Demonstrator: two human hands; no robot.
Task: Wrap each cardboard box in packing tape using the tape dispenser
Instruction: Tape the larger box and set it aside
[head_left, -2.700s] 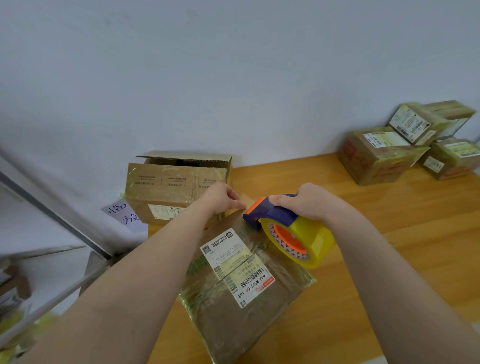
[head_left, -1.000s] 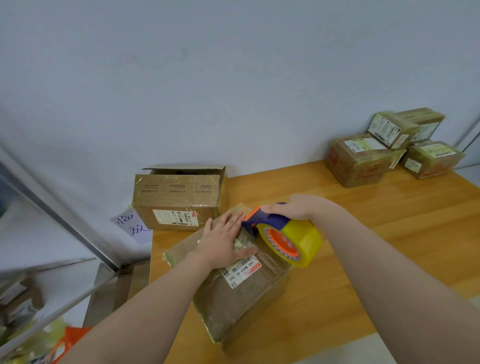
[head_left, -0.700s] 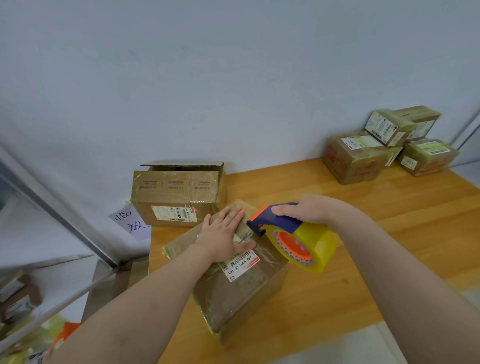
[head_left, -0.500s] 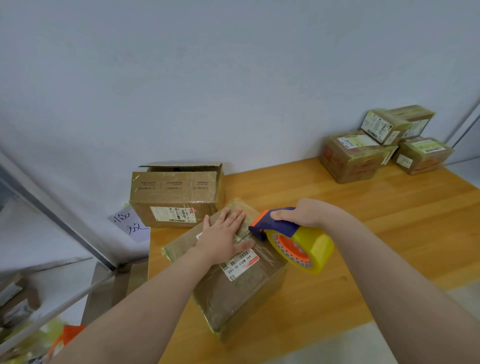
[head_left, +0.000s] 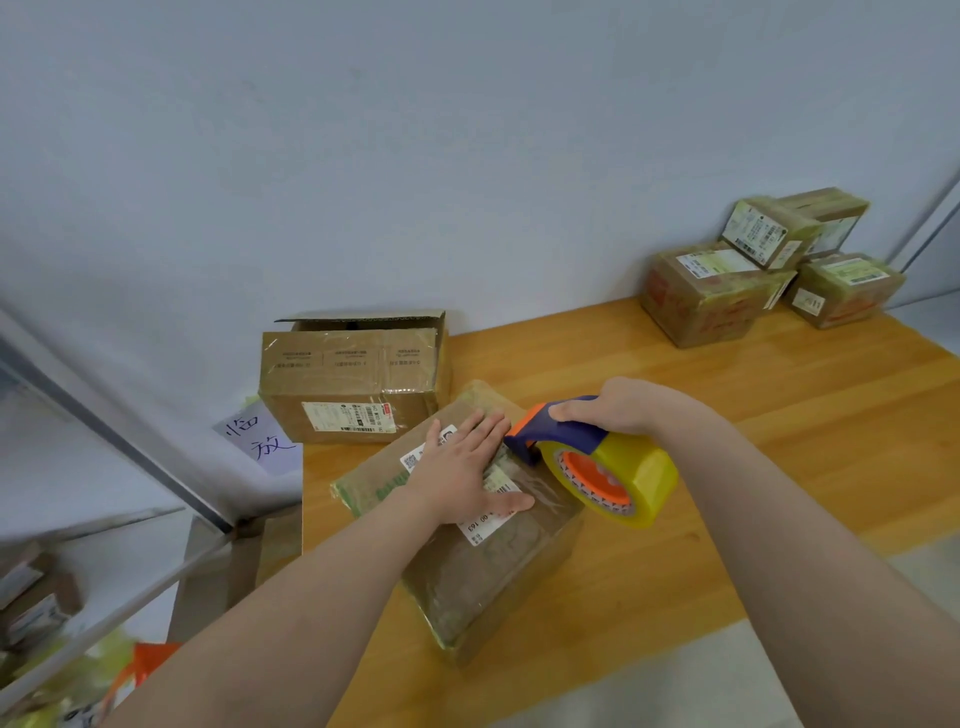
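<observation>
- A flat brown cardboard box (head_left: 467, 525), already glossy with clear tape, lies at an angle near the left front of the light wooden tabletop (head_left: 779, 415), one corner pointing toward the camera.
- A white shipping label with a barcode (head_left: 491, 512) sits on the box's top face, partly hidden.
- The left hand (head_left: 462, 467) lies flat on top of the box with fingers spread, palm down across the label, pressing rather than gripping.
- The right hand (head_left: 618, 405) is clenched around the purple handle of a tape dispenser with an orange hub and a yellowish roll of clear tape (head_left: 597, 462).
- The dispenser's orange-tipped nose rests at the right edge of the box's top face, just beside the left hand's fingertips; a sheet of clear tape runs from the roll down onto the box.
- Behind the box, against the pale wall, stands a larger brown cardboard box with one open top flap (head_left: 356, 374), a white label on its front.
- To its left a small paper note with handwritten blue characters (head_left: 260, 439) leans at the wall.
- Well apart, in the far right corner of the tabletop, a cluster of small taped cardboard parcels with labels (head_left: 769, 270) is stacked.
- Below the tabletop's left edge, a metal shelf frame (head_left: 104, 587) shows blurred items underneath.
</observation>
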